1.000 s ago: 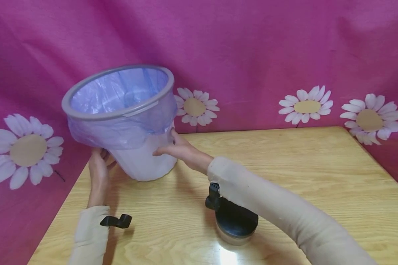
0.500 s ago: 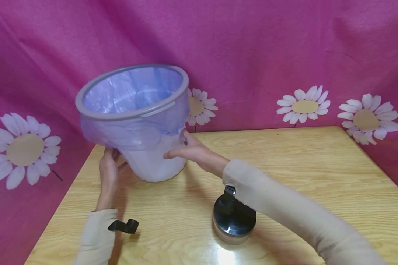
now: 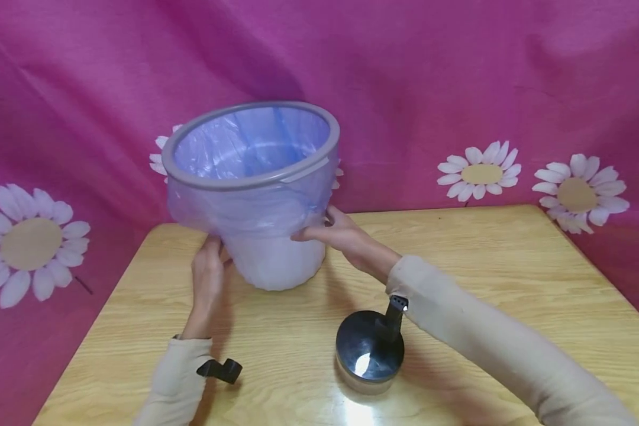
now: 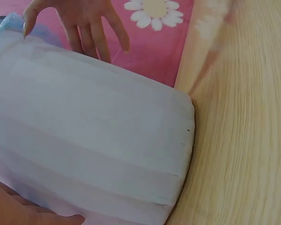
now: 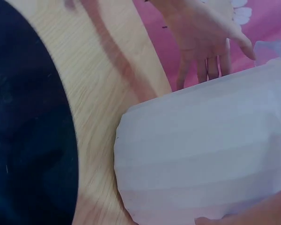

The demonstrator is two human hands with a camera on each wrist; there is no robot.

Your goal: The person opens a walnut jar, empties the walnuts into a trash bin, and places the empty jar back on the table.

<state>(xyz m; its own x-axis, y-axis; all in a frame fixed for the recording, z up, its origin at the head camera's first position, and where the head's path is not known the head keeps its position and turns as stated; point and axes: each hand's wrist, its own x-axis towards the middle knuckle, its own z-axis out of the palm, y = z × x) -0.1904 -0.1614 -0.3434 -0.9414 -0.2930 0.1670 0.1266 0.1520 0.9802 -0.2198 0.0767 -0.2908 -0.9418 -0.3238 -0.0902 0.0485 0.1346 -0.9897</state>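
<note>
A white trash bin (image 3: pixel 277 263) stands tilted at the back left of the table, lined with a translucent blue-violet bag (image 3: pixel 245 210) under a grey rim ring (image 3: pixel 223 183). My left hand (image 3: pixel 207 275) supports the bin's left side, its fingertips partly hidden there. On the right side, my right hand (image 3: pixel 351 239) has its thumb across the front. Extended fingers of the right hand (image 4: pixel 86 16) show beyond the bin in the left wrist view. The right wrist view shows the left hand (image 5: pixel 199 37) with straight fingers along the far side.
A round container with a black lid (image 3: pixel 370 346) stands on the wooden table (image 3: pixel 511 266), in front of the bin and below the right forearm. A magenta cloth (image 3: pixel 394 89) with white daisies hangs behind and beside the table.
Both hands have moved right with the bin between them, bringing it nearer the middle of the table's back. More of the round container's black lid now shows beside the right sleeve.
</note>
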